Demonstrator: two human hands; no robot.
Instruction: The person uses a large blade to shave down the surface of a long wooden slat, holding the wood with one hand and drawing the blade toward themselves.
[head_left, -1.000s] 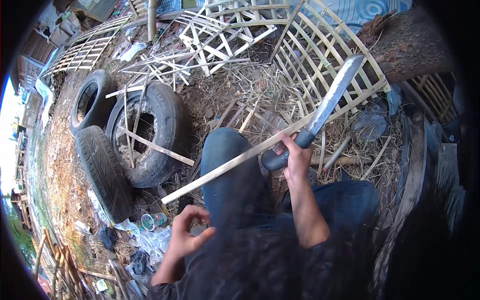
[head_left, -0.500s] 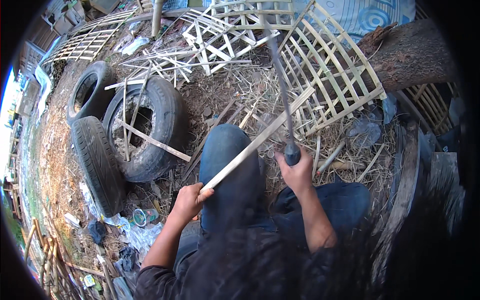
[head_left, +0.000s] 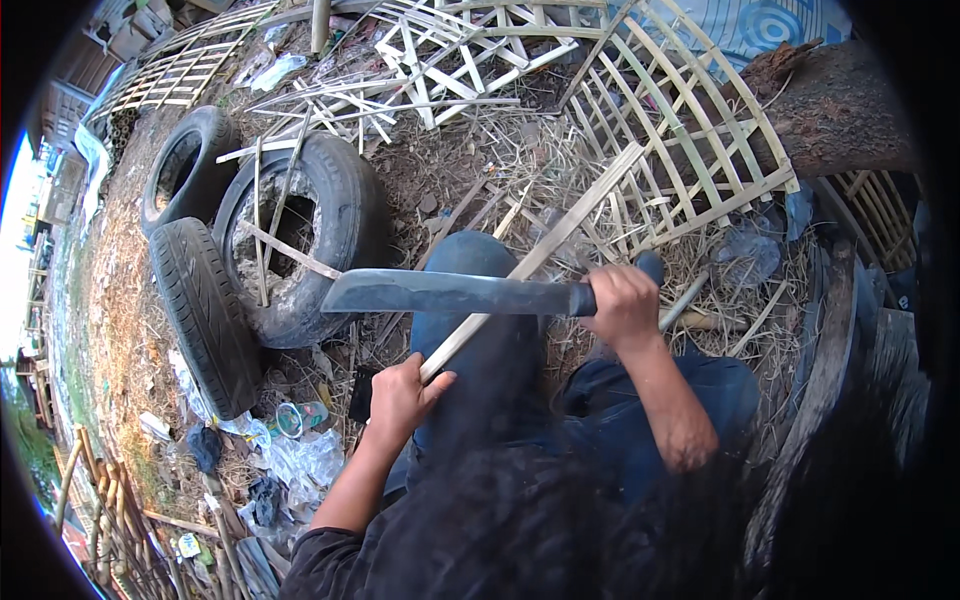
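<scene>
My left hand [head_left: 400,400] is closed round the near end of a long pale bamboo strip [head_left: 572,225], which slants away over my raised knee toward the upper right. In my right hand [head_left: 628,310] is the dark handle of a machete [head_left: 450,293]. Its broad grey blade lies sideways, pointing left, and crosses over the strip above my knee. Whether blade and strip touch, I cannot tell. Past my right hand, a woven bamboo lattice panel [head_left: 715,190] leans near a thick log [head_left: 840,115].
Old tyres [head_left: 345,215] lie on the left, with thin strips across one. A heap of split bamboo [head_left: 440,70] spreads at the far side. Crumpled plastic [head_left: 295,470] and a bundle of bamboo sticks [head_left: 115,510] are at the lower left. Straw litters the ground.
The machete has swung from pointing away, edge-on, to lying sideways with its tip to the left. My right hand has turned and moved slightly right; my left hand still grips the strip.
</scene>
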